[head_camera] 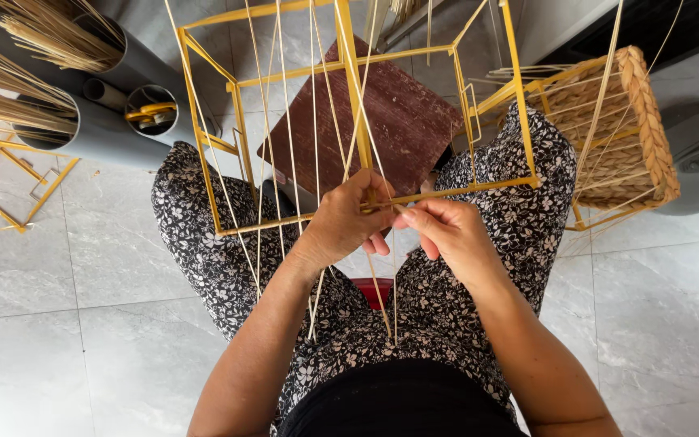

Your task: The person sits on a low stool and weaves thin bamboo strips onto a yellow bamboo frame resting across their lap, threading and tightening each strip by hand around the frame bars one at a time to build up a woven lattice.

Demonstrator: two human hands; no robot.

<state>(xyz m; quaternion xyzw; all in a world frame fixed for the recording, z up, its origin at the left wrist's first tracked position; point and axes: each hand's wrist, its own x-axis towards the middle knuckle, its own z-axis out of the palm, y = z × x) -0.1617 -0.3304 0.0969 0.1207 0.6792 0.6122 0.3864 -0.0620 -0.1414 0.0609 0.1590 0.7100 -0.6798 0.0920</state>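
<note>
A yellow metal box frame (519,105) rests across my knees, its near bar running under both hands. Several pale straw strands (289,146) hang over that bar and trail down past my lap. My left hand (349,218) grips the near bar with strands pinched under the fingers. My right hand (446,231) pinches a thin strand just right of the left hand, at the same bar. The two hands almost touch.
A dark brown wooden board (402,121) lies on the floor beyond the frame. A half-woven basket on a yellow frame (641,129) stands at right. Grey tubes holding straw bundles (82,121) lie at upper left, beside another yellow frame (10,194). Grey tiled floor (58,340) surrounds me.
</note>
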